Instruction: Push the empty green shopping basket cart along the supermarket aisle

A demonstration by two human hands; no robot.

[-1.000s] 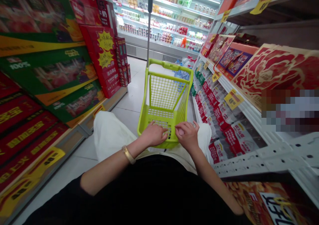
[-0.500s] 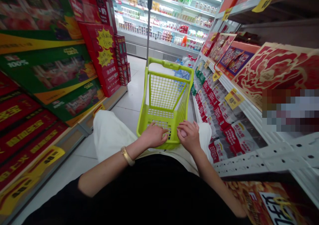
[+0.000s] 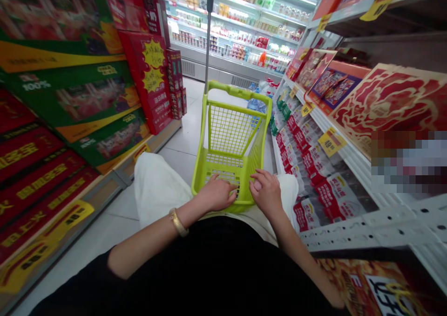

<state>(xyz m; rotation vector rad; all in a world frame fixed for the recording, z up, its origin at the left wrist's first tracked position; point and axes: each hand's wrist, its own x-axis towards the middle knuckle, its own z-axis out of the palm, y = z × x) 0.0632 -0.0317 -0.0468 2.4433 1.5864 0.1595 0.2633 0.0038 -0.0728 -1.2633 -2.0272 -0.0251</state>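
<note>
A lime-green shopping basket [image 3: 232, 129] with mesh panels and a long thin handle rod [image 3: 207, 50] stands between my knees. My left hand [image 3: 218, 194], with a gold bracelet [image 3: 178, 223] on its wrist, hovers over the near rim with its fingers loosely apart. At the basket's near right corner is my right hand [image 3: 266, 190], fingers half bent and spread, thumb tucked inward. Neither hand shows anything held. Whether the fingers touch the rim, I cannot tell. Under the hands the basket's floor shows as green mesh.
Stacked red and green drink cartons [image 3: 98, 92] line the left side. To the right, a shelf holds gift boxes [image 3: 391, 106] above shrink-wrapped bottle packs [image 3: 307, 162]. A lit dairy cooler [image 3: 237, 31] spans the far end. Bottled water [image 3: 257, 105] sits beyond the basket.
My view has turned slightly left, so the shelves and cartons appear shifted a little to the right. Both hands keep nearly the same place over the basket, with small finger movements.
</note>
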